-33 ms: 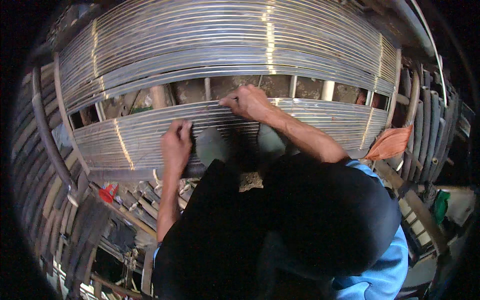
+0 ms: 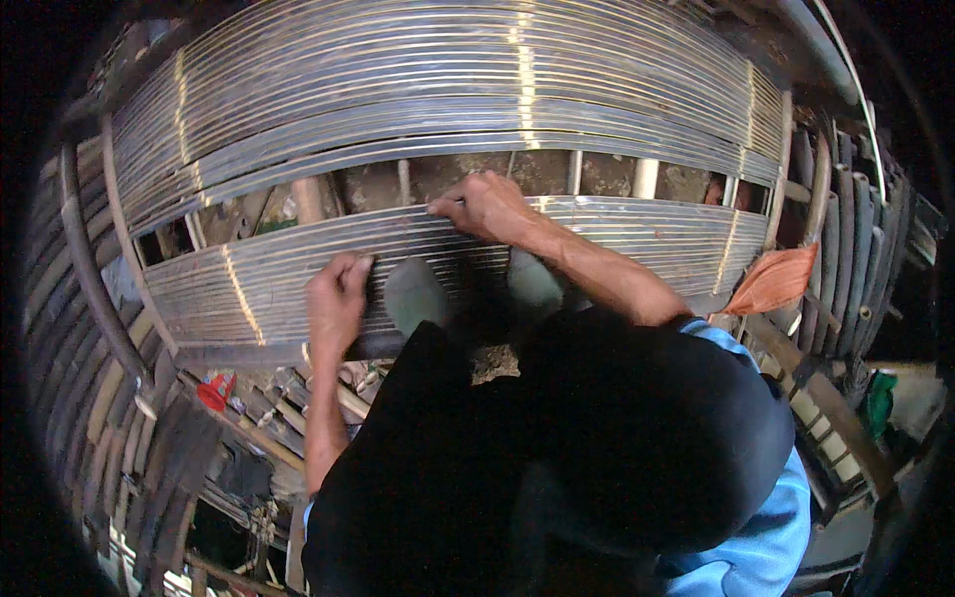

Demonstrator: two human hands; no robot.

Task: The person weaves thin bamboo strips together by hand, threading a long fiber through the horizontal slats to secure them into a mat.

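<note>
My left hand (image 2: 336, 298) lies just left of the frame's centre, fingers curled down onto the near stack of long flat metal strips (image 2: 249, 289), pressing rather than gripping. My right hand (image 2: 487, 207) sits higher, above centre, fingers bent and pinching the stack's far top edge. A second, larger stack of strips (image 2: 448, 90) arches across the upper frame. An orange cloth (image 2: 776, 281) hangs at right; a red object (image 2: 215, 390) lies lower left.
</note>
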